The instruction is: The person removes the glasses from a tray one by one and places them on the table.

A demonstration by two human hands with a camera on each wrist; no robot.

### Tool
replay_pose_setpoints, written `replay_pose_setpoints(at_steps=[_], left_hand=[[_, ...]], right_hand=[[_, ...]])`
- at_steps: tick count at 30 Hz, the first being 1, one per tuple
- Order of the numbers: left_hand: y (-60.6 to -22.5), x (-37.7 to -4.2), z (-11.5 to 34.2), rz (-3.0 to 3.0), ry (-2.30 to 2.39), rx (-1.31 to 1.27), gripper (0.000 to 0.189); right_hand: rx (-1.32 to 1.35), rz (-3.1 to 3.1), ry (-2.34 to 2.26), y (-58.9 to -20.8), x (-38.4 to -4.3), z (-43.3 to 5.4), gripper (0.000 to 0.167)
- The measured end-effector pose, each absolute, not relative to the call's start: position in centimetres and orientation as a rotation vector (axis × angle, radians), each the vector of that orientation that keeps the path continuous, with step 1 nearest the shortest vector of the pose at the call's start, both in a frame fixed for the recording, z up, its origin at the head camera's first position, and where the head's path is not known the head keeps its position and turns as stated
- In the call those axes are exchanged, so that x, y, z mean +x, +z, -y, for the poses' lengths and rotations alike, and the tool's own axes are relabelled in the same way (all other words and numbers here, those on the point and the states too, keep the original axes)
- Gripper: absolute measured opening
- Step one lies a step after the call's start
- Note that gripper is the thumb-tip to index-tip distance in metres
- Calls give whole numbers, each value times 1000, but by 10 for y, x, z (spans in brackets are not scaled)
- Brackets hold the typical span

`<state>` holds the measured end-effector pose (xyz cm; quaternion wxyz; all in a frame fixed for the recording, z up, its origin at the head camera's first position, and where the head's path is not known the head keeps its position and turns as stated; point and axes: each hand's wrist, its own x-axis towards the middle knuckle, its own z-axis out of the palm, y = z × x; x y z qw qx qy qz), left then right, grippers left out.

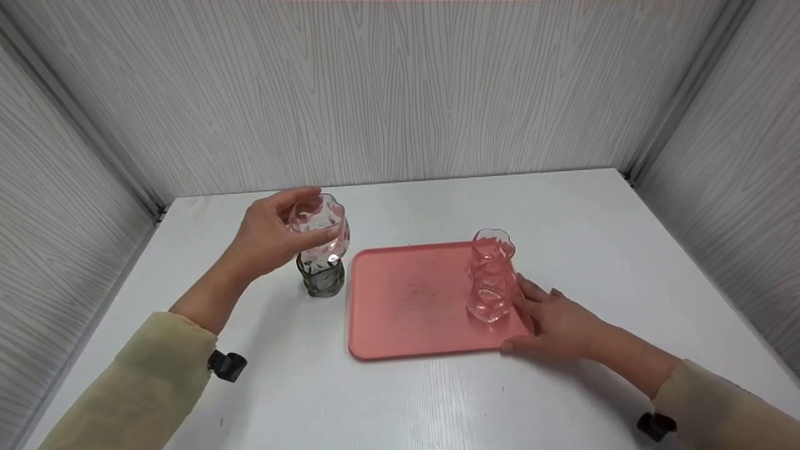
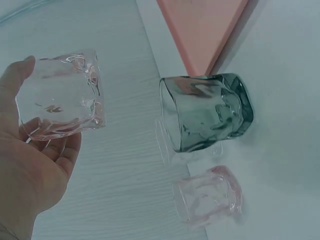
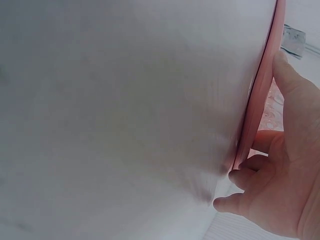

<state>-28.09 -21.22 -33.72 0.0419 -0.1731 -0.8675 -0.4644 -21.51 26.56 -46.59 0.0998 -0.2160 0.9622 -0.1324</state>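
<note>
In the head view my left hand (image 1: 269,234) holds a clear, pink-tinted drinking glass (image 1: 319,219) in the air, thumb and fingers round its sides. Just below it, left of the tray, a grey-green glass (image 1: 323,279) stands on the table. Beyond that one, the left wrist view shows a pink glass (image 2: 210,196) and part of a clear glass (image 2: 164,142). The pink tray (image 1: 406,337) lies flat with clear glasses (image 1: 490,300) at its right side. My right hand (image 1: 559,325) grips the tray's near right corner, thumb at the front edge, fingers along the right edge.
The white table (image 1: 437,406) carries all of this. A pale wood-grain panel (image 1: 400,94) rises behind it, and similar panels (image 1: 737,156) stand at both sides.
</note>
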Motion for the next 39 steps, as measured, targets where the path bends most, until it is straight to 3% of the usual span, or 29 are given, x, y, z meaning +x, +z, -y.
replay_pose_setpoints(at_steps=[18, 39], left_hand=[[-351, -270, 295, 2688, -1348, -272, 76], [-406, -276, 318, 2723, -1394, -153, 80]], right_hand=[[-654, -2832, -426, -466, -215, -264, 115], [-670, -2852, -417, -467, -215, -266, 113]])
